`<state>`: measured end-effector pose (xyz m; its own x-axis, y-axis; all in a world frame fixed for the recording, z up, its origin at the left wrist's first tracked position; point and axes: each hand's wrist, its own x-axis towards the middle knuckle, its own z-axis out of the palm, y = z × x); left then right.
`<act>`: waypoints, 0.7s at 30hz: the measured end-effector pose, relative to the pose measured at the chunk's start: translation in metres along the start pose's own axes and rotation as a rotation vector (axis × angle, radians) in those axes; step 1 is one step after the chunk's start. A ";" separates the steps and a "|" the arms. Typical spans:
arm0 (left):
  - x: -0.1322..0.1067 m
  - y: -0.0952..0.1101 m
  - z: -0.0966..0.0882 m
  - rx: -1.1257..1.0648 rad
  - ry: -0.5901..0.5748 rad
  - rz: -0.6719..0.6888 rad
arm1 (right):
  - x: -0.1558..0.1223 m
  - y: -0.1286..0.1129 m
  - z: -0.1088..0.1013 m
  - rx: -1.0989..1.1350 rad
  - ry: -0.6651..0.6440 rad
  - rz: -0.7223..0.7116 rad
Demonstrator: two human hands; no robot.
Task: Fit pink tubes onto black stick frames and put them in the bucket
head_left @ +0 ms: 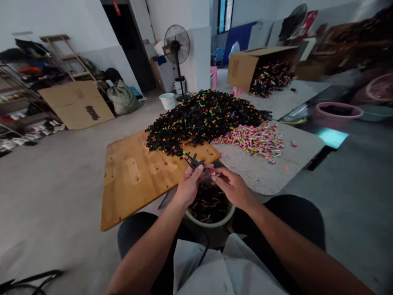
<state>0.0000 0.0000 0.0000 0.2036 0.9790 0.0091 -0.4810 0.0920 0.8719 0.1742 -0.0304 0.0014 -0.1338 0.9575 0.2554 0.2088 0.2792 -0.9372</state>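
Note:
My left hand (188,185) is closed around a small black toy gun (193,161), which points away from me over the edge of the wooden table. Close against it, my right hand (232,186) pinches a small red-and-white piece (213,173) between thumb and fingers at the gun's near end. It looks like one of the small wrapped tubes (258,141) heaped on the pale tabletop; whether it touches the gun I cannot tell. A large mound of black toy guns (202,116) with orange and green tips lies beyond my hands. Below them a round tub (211,224) holds dark pieces mixed with coloured tubes.
The wooden table (132,184) stands at left, beside the speckled pale table (267,176). Farther back, a cardboard box (242,71) on its side spills more pieces. A pink basin (337,115) stands right; a fan (177,45) and white bucket (167,101) stand behind.

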 end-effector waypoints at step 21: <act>0.013 -0.038 -0.004 0.193 0.242 0.093 | 0.016 0.031 0.013 -0.428 0.160 -0.193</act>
<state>0.0170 0.0104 -0.0349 -0.0530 0.9986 -0.0035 -0.3128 -0.0133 0.9497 0.1658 -0.0078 -0.0270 -0.0658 0.8753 0.4790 0.5782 0.4247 -0.6967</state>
